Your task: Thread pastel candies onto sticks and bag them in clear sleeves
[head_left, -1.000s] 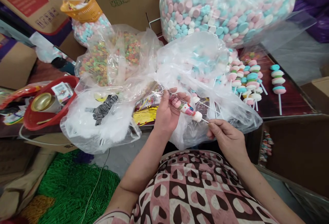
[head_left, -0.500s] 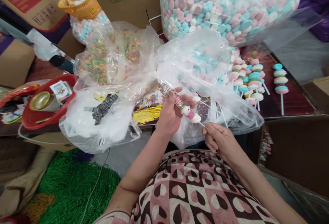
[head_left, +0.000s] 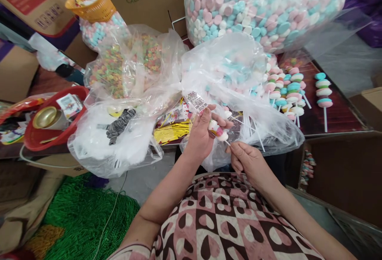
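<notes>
A marshmallow skewer sits in a printed clear wrapper, whose flat labelled end sticks up past my fingers. My left hand is closed around the wrapped candies, the fingers partly hiding them. Lower right, my right hand pinches the skewer's white stick below the bottom marshmallow. Just left of my left hand lie gold twist ties and more printed wrappers. White sticks lie at the open plastic bag to the right.
Finished-looking skewers are piled on the right, with a single skewer beside them. Behind stands a big bag of marshmallows. A bag of gummy rings, a grey striped bundle and a red basket are leftward.
The marshmallows have slid farther into my left hand, and more of the wrapper's labelled end shows above it. My right hand has shifted slightly left with the stick.
</notes>
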Demonstrator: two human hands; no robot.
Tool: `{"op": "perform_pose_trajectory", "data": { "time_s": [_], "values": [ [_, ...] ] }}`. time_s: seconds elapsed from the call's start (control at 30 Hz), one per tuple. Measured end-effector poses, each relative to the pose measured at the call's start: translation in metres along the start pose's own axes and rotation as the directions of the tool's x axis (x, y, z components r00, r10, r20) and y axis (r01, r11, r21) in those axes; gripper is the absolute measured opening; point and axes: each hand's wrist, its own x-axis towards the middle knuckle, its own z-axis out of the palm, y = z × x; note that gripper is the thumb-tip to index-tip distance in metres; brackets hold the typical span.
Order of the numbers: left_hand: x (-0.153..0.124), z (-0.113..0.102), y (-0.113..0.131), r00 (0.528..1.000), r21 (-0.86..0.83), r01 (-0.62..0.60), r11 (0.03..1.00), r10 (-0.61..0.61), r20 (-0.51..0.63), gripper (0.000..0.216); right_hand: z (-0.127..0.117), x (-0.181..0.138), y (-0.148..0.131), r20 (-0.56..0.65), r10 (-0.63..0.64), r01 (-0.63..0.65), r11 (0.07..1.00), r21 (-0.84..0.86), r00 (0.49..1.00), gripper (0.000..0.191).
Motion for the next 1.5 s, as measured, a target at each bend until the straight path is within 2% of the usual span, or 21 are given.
{"op": "perform_pose_trajectory", "data": {
  "time_s": [0.1,0.2,0.27,0.37,0.67,0.77,0.83,0.9,0.97,1.03,1.1,1.17,1.23,1.33,1.4,1.43,1.5],
  "values": [
    [0.002,0.000,-0.001,0.998,-0.007,0.001,1.000,-0.001,-0.059,0.024,-0.006,0.002,-0.010,-0.048,-0.180,0.159,0.944,-0.290,0.983,0.033],
    [0.004,0.003,-0.004,0.990,-0.034,-0.009,0.999,0.004,-0.140,0.025,-0.006,0.007,-0.021,-0.010,-0.380,0.301,0.749,-0.591,0.925,0.039],
    [0.003,0.008,-0.005,0.986,-0.052,-0.026,0.998,0.017,-0.165,0.024,-0.001,0.012,-0.026,0.058,-0.455,0.354,0.599,-0.718,0.888,0.043],
    [-0.001,0.016,-0.007,0.982,-0.045,-0.058,0.997,0.049,-0.180,0.021,0.010,0.019,-0.027,0.109,-0.478,0.367,0.488,-0.792,0.871,0.050],
    [-0.006,0.014,-0.014,0.985,0.000,-0.082,0.997,0.081,-0.153,0.024,0.012,0.021,-0.022,0.150,-0.498,0.365,0.368,-0.855,0.854,0.040],
    [-0.008,0.015,-0.016,0.984,0.028,-0.087,0.996,0.090,-0.153,0.022,0.013,0.021,-0.022,0.123,-0.512,0.358,0.390,-0.849,0.850,0.036],
    [-0.008,0.015,-0.017,0.983,0.028,-0.085,0.996,0.088,-0.159,0.020,0.014,0.021,-0.023,0.088,-0.507,0.355,0.459,-0.815,0.857,0.033],
    [-0.007,0.015,-0.016,0.984,0.015,-0.079,0.997,0.080,-0.160,0.020,0.014,0.020,-0.025,0.053,-0.466,0.351,0.582,-0.734,0.883,0.031],
    [-0.005,0.012,-0.015,0.984,-0.006,-0.066,0.998,0.064,-0.167,0.021,0.013,0.019,-0.029,0.052,-0.355,0.318,0.751,-0.579,0.934,0.038],
    [-0.003,0.010,-0.014,0.984,-0.023,-0.052,0.998,0.048,-0.171,0.022,0.012,0.017,-0.031,0.084,-0.205,0.222,0.905,-0.363,0.975,0.046],
    [-0.001,0.008,-0.014,0.986,-0.015,-0.051,0.999,0.048,-0.161,0.024,0.012,0.016,-0.032,0.096,-0.097,0.113,0.977,-0.178,0.991,0.043],
    [-0.002,0.007,-0.015,0.989,0.017,-0.068,0.998,0.069,-0.134,0.027,0.013,0.016,-0.030,0.054,-0.067,0.071,0.994,-0.081,0.996,0.036],
    [-0.004,0.007,-0.017,0.990,0.047,-0.089,0.995,0.094,-0.108,0.029,0.014,0.016,-0.027,-0.013,-0.082,0.081,0.994,-0.069,0.997,0.033],
    [-0.008,0.008,-0.020,0.992,0.069,-0.092,0.993,0.098,-0.086,0.031,0.017,0.014,-0.026,-0.084,-0.151,0.132,0.970,-0.207,0.985,0.034],
    [-0.009,0.009,-0.021,0.993,0.064,-0.074,0.995,0.079,-0.092,0.031,0.018,0.012,-0.027,-0.088,-0.212,0.173,0.928,-0.330,0.973,0.034],
    [-0.008,0.009,-0.020,0.992,0.057,-0.063,0.996,0.068,-0.103,0.031,0.019,0.011,-0.028,-0.077,-0.230,0.188,0.913,-0.361,0.970,0.032],
    [-0.005,0.007,-0.018,0.989,0.041,-0.052,0.998,0.057,-0.134,0.029,0.018,0.010,-0.028,-0.041,-0.219,0.194,0.926,-0.323,0.975,0.029]
  ]
}}
